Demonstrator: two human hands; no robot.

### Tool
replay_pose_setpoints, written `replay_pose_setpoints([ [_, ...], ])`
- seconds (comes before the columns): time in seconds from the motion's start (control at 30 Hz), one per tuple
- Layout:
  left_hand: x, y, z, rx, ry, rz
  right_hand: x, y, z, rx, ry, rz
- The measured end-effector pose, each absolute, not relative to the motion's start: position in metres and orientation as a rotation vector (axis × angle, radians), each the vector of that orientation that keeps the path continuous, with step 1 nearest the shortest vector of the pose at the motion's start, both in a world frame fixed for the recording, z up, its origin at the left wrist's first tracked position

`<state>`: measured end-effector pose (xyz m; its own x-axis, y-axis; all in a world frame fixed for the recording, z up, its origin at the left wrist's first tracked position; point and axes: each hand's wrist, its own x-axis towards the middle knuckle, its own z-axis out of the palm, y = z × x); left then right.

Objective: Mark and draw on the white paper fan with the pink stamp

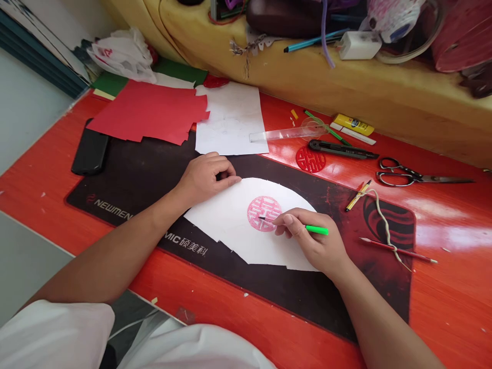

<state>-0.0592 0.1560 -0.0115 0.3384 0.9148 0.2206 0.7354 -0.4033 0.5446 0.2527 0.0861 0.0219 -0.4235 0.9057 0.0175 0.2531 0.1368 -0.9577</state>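
Holding a slim neon-green pen [317,230] in a narrow pinch, the right hand [307,238] sets its dark tip on a round pink lattice pattern [263,214], in the middle of a curved sheet of white paper [226,225]. Pretty sure that tight grip near the tip is there for fine control. The left hand [203,177] sits curled at the sheet's top edge, apparently to keep the paper from sliding, though I can't tell if it's actually pinching anything. The sheet lies on a black desk mat [115,205], which gives it a smooth surface. Just past the mat's top edge, on the glossy orange-red desk [453,307], there's a small red paper cutout [310,159], with a black craft knife [338,148] and steel scissors [400,173] off to the right.
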Motion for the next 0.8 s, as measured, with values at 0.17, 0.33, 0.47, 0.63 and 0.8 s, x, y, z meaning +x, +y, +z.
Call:
replay_pose_setpoints([
  [0.17,-0.0592,0.156,-0.0117,2.256,1.465,0.717,0.2532,0.0859,0.0226,-1.102,-1.801,1.304],
  [0.33,-0.0591,0.1558,-0.0115,2.266,1.458,0.724,0.2528,0.0859,0.0223,-1.104,-1.794,1.301],
  [0.47,-0.0591,0.156,-0.0118,2.271,1.46,0.724,0.2527,0.0857,0.0205,-1.108,-1.79,1.307],
  [0.63,-0.0589,0.1562,-0.0118,2.264,1.469,0.711,0.2518,0.0851,0.0185,-1.123,-1.747,1.302],
  [0.8,-0.0586,0.1566,-0.0126,2.272,1.464,0.718,0.2506,0.0848,0.0191,-1.123,-1.742,1.294],
])
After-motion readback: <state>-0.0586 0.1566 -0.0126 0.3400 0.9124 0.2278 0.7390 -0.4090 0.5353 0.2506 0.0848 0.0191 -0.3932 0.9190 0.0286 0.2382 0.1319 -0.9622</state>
